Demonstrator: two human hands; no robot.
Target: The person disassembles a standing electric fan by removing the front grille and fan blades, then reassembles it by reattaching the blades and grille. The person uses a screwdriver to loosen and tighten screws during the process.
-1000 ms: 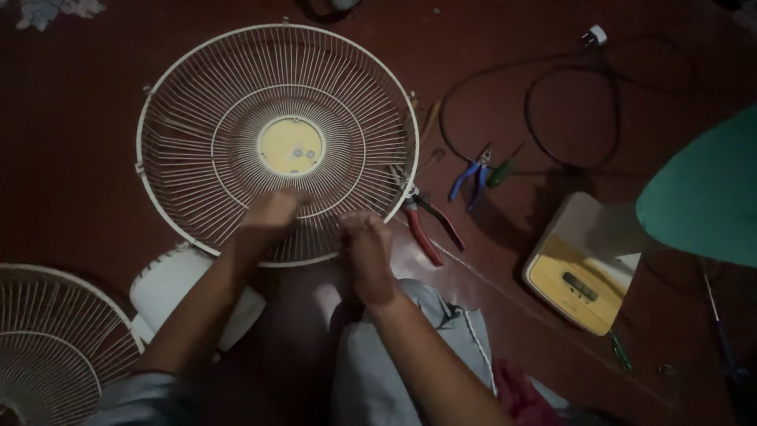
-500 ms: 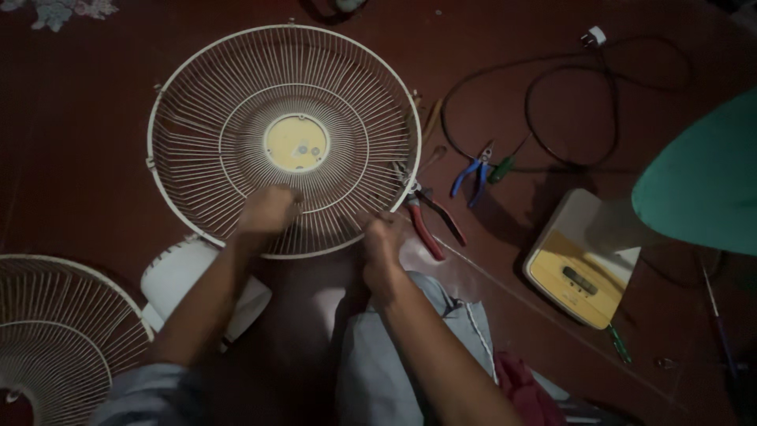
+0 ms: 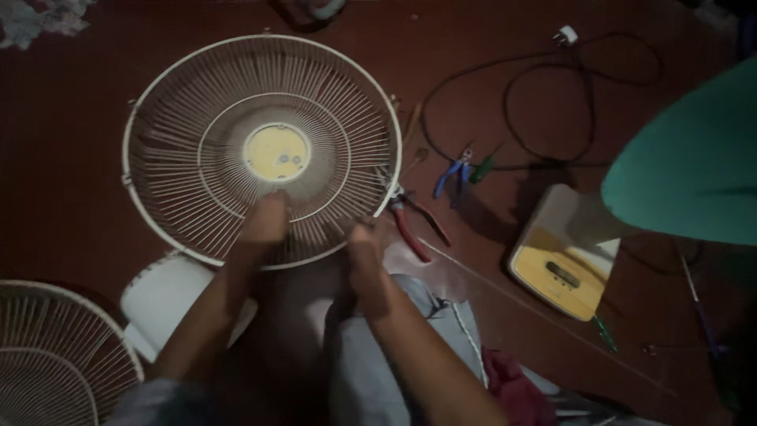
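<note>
A round white wire fan guard [image 3: 181,134] with a yellow centre disc [image 3: 276,152] lies flat on the dark red floor in front of me. My left hand [image 3: 264,221] rests on its near wires, just below the disc. My right hand [image 3: 367,248] sits at the guard's near rim, fingers closed around the edge. In this dim light I cannot make out a tool in either hand.
Red-handled pliers [image 3: 414,225] lie right of the guard, blue-handled pliers [image 3: 451,175] and a black cord [image 3: 544,102] beyond. A white and yellow fan base [image 3: 564,264] stands at right under a teal shape [image 3: 694,166]. A second guard [image 3: 55,355] and white part [image 3: 162,296] are lower left.
My left hand has moved up the guard toward the yellow disc. My right hand has stayed at the near rim. The view has shifted slightly.
</note>
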